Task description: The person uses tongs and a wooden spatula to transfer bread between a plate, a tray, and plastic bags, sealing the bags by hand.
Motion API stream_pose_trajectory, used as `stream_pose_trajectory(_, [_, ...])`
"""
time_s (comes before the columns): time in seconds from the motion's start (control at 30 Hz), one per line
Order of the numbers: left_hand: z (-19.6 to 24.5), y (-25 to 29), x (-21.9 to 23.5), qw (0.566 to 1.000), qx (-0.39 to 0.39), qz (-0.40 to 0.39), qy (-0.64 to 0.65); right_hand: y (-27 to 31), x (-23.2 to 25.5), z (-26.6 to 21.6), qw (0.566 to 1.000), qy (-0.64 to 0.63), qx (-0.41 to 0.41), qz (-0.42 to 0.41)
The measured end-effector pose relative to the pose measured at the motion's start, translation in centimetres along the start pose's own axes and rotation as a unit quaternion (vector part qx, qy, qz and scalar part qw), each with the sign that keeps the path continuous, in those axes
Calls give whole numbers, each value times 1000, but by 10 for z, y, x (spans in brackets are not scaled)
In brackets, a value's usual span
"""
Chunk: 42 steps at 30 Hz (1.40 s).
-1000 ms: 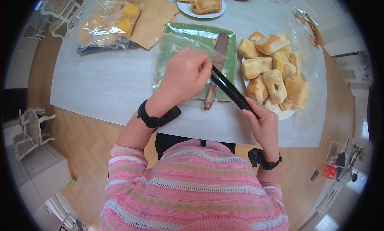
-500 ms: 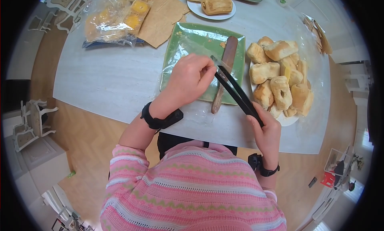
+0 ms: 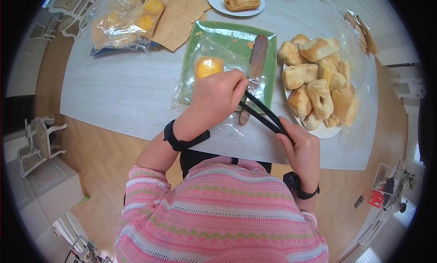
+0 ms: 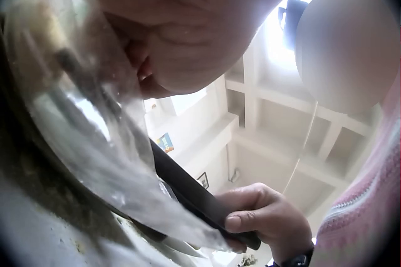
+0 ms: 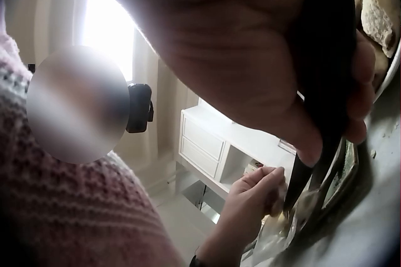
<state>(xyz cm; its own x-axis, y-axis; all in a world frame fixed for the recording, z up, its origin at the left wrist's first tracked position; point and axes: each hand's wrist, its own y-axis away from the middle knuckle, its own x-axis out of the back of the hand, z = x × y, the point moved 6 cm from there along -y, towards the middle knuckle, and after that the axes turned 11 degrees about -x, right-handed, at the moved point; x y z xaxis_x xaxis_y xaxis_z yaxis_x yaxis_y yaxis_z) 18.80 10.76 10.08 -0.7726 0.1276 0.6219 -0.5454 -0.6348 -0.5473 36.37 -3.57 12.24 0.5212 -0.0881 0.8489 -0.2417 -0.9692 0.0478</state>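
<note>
My left hand [image 3: 215, 99] pinches the edge of a clear plastic bag [image 3: 230, 58] over the near part of a square green plate [image 3: 227, 26]. A yellow-topped bun [image 3: 209, 67] shows through the plastic, just beyond that hand. My right hand [image 3: 302, 144] grips black tongs [image 3: 266, 119], fingers on one side and thumb on the other. Their tips reach the bag beside my left fingers; in the left wrist view the plastic [image 4: 94, 110] overlaps the tongs [image 4: 188, 185]. A long, flat brown utensil [image 3: 259, 51] lies across the plate's right side.
At right, a white plate [image 3: 325, 133] bears a heap of bread rolls [image 3: 300, 76]. Bagged yellow-topped buns [image 3: 145, 22] and brown paper [image 3: 177, 19] lie at the back left. A small white plate [image 3: 255, 12] with pastries stands at the back.
A yellow-topped bun has come into view inside the plastic, beyond my left hand. The tongs have drawn slightly nearer to me, and their two arms now appear more spread.
</note>
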Motion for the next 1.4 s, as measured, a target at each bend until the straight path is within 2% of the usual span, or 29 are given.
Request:
stream_pose_trajectory(0.17, [2,5,-2,999,-22,15,-24,-9,-12,-6,1000,4,-1,9])
stream_pose_trajectory(0.23, [-2,7,1,1000,11,15,-9,-10,-10,-5,999,16,0,34])
stream_pose_trajectory(0.37, [-5,11,2,1000,15,14,-7,-8,-2,1,996,28,-18,77])
stream_pose_trajectory(0.67, [-2,9,1,999,26,34,-13,2,9,7,1000,15,-7,6])
stream_pose_trajectory(0.73, [-2,10,-1,999,19,31,-2,-1,4,3,999,-3,24,-28])
stream_pose_trajectory(0.83, [0,12,-7,998,42,19,43,-10,-8,-1,999,-14,21,-33])
stream_pose_trajectory(0.97, [2,18,-6,998,46,31,37,-12,-14,-6,999,-12,34,-12])
stream_pose_trajectory(1.03, [-2,22,-6,991,91,46,83,-13,-16,-5,999,-16,25,-16])
stream_pose_trajectory(1.17, [0,27,2,982,108,49,145,-12,-16,-2,999,-24,30,-9])
stream_pose_trajectory(1.23, [7,30,13,997,45,51,38,-12,-17,-2,999,-27,28,-10])
stream_pose_trajectory(1.27, [7,32,14,997,43,50,38,-12,-17,-1,999,-28,27,-8])
stream_pose_trajectory(1.33, [15,38,20,997,-7,50,-53,-12,-17,0,999,-39,21,3])
stream_pose_trajectory(1.4, [26,44,18,997,-1,25,-77,-13,-18,1,999,-43,22,6])
